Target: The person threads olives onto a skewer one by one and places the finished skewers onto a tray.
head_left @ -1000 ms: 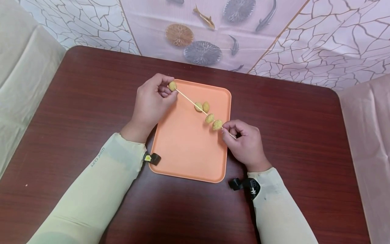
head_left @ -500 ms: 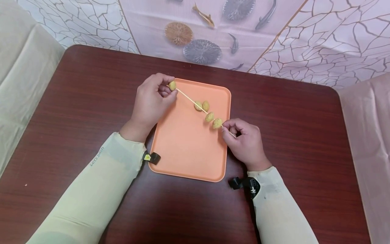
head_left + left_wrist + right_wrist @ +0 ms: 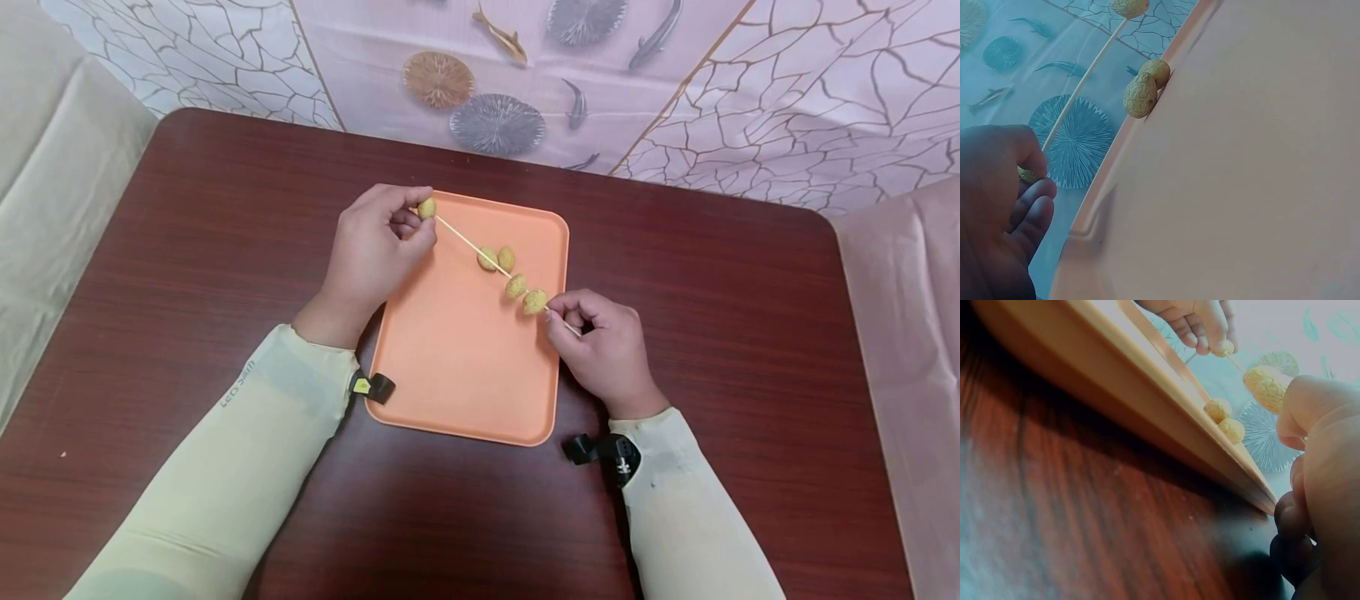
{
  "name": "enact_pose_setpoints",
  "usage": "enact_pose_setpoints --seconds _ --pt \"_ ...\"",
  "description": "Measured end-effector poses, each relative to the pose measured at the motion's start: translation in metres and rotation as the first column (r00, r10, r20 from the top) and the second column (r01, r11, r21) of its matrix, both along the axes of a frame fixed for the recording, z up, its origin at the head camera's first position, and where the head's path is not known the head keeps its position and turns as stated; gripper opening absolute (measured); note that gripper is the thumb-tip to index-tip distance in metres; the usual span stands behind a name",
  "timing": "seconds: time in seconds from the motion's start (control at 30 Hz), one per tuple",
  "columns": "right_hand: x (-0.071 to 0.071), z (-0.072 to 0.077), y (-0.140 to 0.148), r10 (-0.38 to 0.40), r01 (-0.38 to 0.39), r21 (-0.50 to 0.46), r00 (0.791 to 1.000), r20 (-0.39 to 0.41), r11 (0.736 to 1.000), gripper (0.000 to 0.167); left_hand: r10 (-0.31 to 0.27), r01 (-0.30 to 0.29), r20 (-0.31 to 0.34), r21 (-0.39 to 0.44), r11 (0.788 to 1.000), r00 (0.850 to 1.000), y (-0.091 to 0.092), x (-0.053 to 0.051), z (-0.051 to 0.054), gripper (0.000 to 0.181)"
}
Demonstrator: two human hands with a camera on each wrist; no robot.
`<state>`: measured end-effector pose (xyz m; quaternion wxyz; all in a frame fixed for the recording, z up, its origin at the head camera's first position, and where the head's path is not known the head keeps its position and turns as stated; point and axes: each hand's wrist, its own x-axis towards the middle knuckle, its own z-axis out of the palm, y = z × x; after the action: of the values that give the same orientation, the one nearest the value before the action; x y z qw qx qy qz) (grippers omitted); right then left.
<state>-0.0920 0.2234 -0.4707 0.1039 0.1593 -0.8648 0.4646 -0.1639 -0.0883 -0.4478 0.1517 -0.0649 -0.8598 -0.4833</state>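
Observation:
A thin, pale wooden skewer (image 3: 459, 235) slants above the orange tray (image 3: 465, 375) between the two hands. At its far left end my left hand (image 3: 367, 250) pinches a small yellow, wrinkled oval piece (image 3: 427, 207) between thumb and fingers. My right hand (image 3: 609, 350) pinches the skewer near its other end, which sticks out past the fingers. Beside that hand, two similar yellow pieces (image 3: 535, 302) are threaded close together. Two loose yellow pieces (image 3: 1141, 95) lie side by side on the tray, under the skewer in the head view. Their exact kind is unclear.
The tray lies on a dark reddish-brown table (image 3: 750, 350). Patterned cloth (image 3: 585, 83) with fish and round motifs hangs behind the table's far edge. Black wrist cameras sit on both wrists, the left one (image 3: 381, 388) over the tray's near left edge.
Very little differs. Both hands keep their holds and places; the piece at the left fingertips has shifted slightly to the right along the skewer.

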Motion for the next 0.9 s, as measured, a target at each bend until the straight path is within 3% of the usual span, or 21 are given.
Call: enact_pose_setpoints --seconds 0.4,0.63,0.9 --pt "-0.0001 0.0002 -0.0001 0.001 -0.001 0.012 1.0 -0.011 1.0 0.009 0.013 -0.018 -0.039 -0.118 0.993 0.999 -0.0007 -0.0002 -0.0004 0.03" --pt "-0.0001 0.0006 -0.0007 0.002 -0.002 0.014 1.0 -0.01 1.0 0.008 -0.008 -0.001 -0.079 -0.103 0.995 0.997 0.0006 0.0013 -0.0007 0.026" --pt "0.0 0.0009 0.0 0.009 -0.009 0.02 1.0 -0.01 1.0 0.007 -0.057 0.04 -0.084 -0.194 0.98 0.995 0.003 0.0042 0.0024 0.025"
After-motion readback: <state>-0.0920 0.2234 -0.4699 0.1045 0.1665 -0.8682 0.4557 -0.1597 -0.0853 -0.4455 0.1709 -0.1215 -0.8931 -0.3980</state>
